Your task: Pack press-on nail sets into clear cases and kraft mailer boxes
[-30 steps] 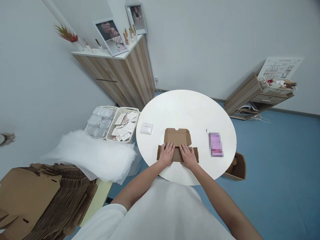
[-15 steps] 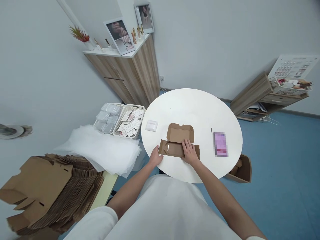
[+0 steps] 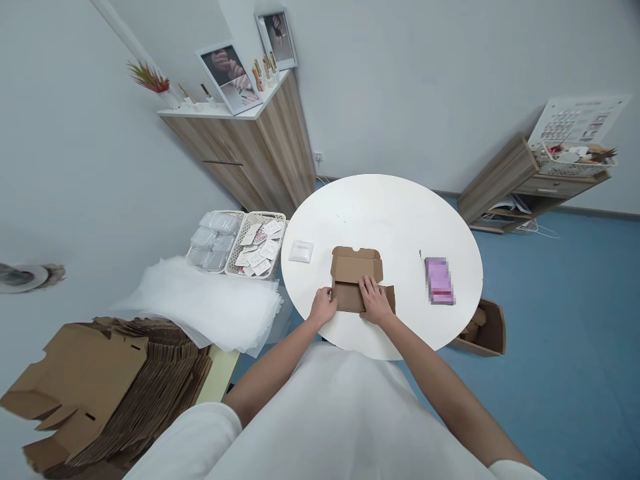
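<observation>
A flat brown cardboard box blank (image 3: 356, 267) lies near the front of the round white table (image 3: 390, 207). My left hand (image 3: 323, 307) grips its left side flap, which is folded up and inward. My right hand (image 3: 375, 301) lies flat on the blank's front panel, fingers stretched out, pressing it down. The blank's right flap (image 3: 389, 294) still sticks out flat past my right hand. A small clear packet (image 3: 301, 251) rests to the left of the blank, and a pink rectangular item (image 3: 439, 281) lies to its right.
Two white baskets (image 3: 237, 241) with packets and cards stand left of the table, beside a pile of white foam sheets (image 3: 200, 303). A stack of flat cardboard blanks (image 3: 100, 387) is at lower left. An open carton (image 3: 483, 330) sits on the blue floor at right.
My left hand moved from the blank's front panel to its left end and folded the left flap up and inward. My right hand stayed pressing on the panel.
</observation>
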Motion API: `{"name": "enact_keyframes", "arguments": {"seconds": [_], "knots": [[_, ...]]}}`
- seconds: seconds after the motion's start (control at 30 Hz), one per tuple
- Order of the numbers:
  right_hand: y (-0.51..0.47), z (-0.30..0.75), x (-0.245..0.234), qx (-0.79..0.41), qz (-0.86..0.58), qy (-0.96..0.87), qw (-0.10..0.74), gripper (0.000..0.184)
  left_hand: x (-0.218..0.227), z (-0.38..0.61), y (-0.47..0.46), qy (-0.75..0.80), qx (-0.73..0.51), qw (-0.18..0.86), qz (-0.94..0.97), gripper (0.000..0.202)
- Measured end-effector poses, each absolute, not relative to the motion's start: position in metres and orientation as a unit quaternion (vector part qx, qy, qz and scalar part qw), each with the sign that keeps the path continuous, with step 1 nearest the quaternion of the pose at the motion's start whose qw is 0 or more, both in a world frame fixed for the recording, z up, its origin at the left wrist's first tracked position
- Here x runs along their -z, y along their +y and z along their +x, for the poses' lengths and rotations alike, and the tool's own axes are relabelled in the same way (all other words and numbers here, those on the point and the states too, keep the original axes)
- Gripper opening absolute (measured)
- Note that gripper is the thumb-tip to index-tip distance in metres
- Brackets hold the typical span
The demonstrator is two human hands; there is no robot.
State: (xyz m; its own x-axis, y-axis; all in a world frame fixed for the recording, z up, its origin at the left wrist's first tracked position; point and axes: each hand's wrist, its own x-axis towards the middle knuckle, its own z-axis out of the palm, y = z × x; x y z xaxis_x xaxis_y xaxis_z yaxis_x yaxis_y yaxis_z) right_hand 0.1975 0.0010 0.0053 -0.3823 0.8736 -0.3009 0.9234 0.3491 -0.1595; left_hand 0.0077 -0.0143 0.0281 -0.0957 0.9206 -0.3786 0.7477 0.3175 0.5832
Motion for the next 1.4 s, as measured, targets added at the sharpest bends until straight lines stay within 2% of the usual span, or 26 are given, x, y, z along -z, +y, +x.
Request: {"name": "enact_keyframes", "arguments": {"seconds": [0.1,0.23,0.47,0.6,0.83,1.1,1.23,1.3,1.4], "knots": [[0.001,0.196,-0.005,0.156,0.555,0.813,0.082,0.104,-0.028,0.013,-0.014,0.728,-0.117,0.367,0.567,0.038],[0.000,0.196,-0.006,0.163,0.552,0.814,0.083,0.107,-0.029,0.010,-0.011,0.728,-0.107,0.365,0.570,0.030],[-0.006,0.195,-0.009,0.182,0.528,0.824,0.092,0.116,-0.027,0.001,0.000,0.728,-0.012,0.344,0.593,0.027],[-0.007,0.195,-0.012,0.185,0.523,0.826,0.100,0.120,-0.024,-0.004,0.002,0.700,0.051,0.296,0.648,0.027],[-0.008,0.194,-0.013,0.177,0.527,0.823,0.117,0.122,-0.025,-0.002,0.006,0.703,0.101,0.274,0.648,0.025],[-0.007,0.194,-0.011,0.169,0.529,0.823,0.122,0.119,-0.024,0.004,0.004,0.720,0.098,0.260,0.636,0.023],[-0.004,0.196,-0.012,0.164,0.530,0.823,0.121,0.118,-0.030,-0.004,-0.005,0.691,0.010,0.273,0.670,0.041],[-0.003,0.198,-0.012,0.163,0.525,0.827,0.118,0.118,-0.035,-0.008,-0.008,0.659,-0.026,0.281,0.698,0.058],[-0.002,0.200,-0.012,0.161,0.521,0.830,0.114,0.119,-0.044,-0.010,-0.007,0.620,0.016,0.309,0.721,0.091]]}}
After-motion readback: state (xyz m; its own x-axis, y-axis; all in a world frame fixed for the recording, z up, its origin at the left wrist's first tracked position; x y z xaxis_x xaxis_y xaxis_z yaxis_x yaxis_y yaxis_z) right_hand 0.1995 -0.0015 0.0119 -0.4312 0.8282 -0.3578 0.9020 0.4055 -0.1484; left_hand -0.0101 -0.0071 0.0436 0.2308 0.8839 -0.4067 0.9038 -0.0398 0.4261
